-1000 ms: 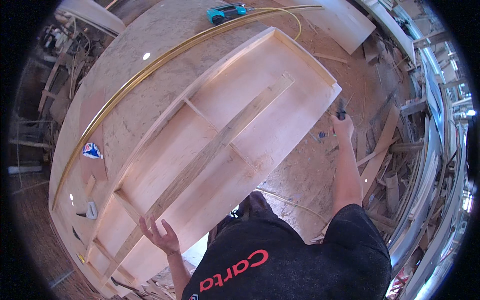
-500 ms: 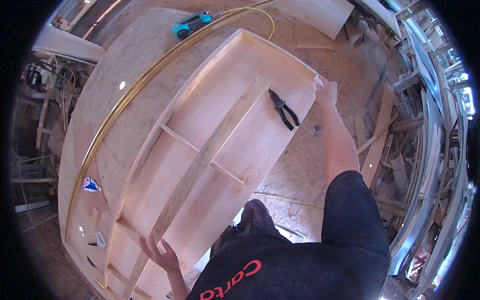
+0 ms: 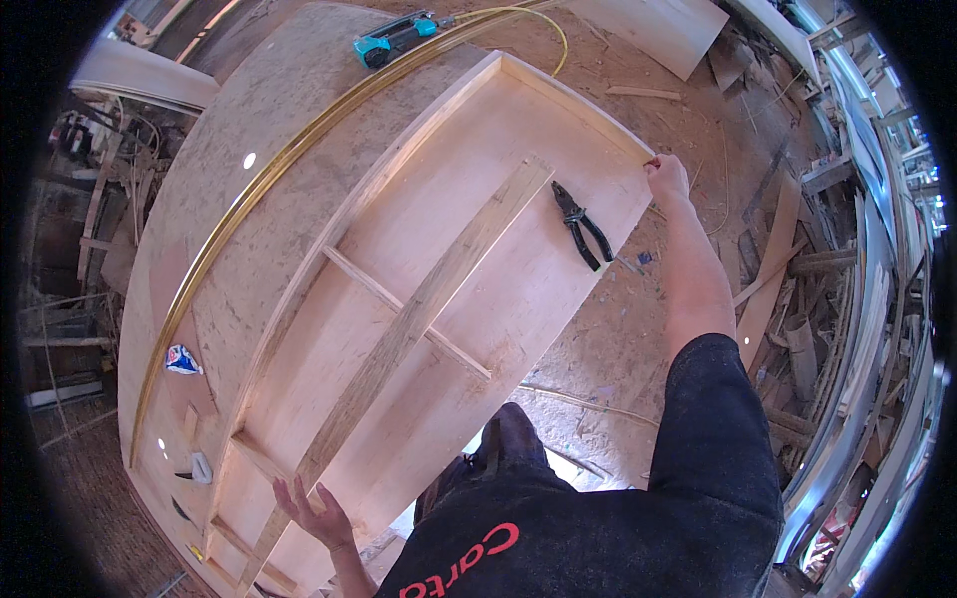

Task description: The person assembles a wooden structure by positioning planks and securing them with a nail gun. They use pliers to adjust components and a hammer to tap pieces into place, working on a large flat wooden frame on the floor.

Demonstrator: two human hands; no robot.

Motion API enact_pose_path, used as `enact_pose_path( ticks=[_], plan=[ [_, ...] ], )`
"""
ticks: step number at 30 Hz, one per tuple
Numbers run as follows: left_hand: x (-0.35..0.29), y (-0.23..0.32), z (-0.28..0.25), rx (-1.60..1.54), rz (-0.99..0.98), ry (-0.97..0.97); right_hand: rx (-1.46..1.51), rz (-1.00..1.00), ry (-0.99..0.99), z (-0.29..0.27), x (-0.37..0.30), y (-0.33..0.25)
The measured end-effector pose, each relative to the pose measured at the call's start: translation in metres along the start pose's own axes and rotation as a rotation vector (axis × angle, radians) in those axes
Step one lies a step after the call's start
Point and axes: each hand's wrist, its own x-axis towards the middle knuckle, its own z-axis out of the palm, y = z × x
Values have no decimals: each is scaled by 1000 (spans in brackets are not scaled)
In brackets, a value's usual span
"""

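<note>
A long pale wooden panel frame (image 3: 404, 169) with raised edge strips lies slantwise before me. A loose wooden plank (image 3: 424, 299) runs lengthwise across it, over a thin cross strip (image 3: 454, 351). My right hand (image 3: 670, 179) is closed at the far right corner, its fingers curled around the end of the edge strip; the fingertips are partly hidden. Near the lower end of the plank, my left hand (image 3: 317, 513) is open with spread fingers, holding nothing. Pliers (image 3: 580, 227) with black handles lie on the panel, right of the plank, their jaws pointing away from me.
A teal nail gun (image 3: 394, 40) with a yellow hose lies on the work surface at the back. A curved gold-coloured strip (image 3: 224, 234) runs along the left. A crumpled blue-and-white packet (image 3: 181, 360) sits near it. Scrap boards (image 3: 773, 269) are piled at the right.
My right hand has changed from looser fingers at the corner to a tighter, curled grip there. My left hand stays open near the plank. The whole view has shifted slightly.
</note>
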Motion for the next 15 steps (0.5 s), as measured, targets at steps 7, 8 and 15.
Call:
enact_pose_path(
  ticks=[7, 8, 15],
  plan=[
    [2, -8, -5, -14, -25, 8, -267, -148, 42, 1, -2, -3],
    [1, -8, -6, -24, -36, 9, -304, -190, 56, 0, 0, 0],
    [1, -12, -16, 3, -95, -14, -355, -165, 177, -8, 18, 33]
  ],
)
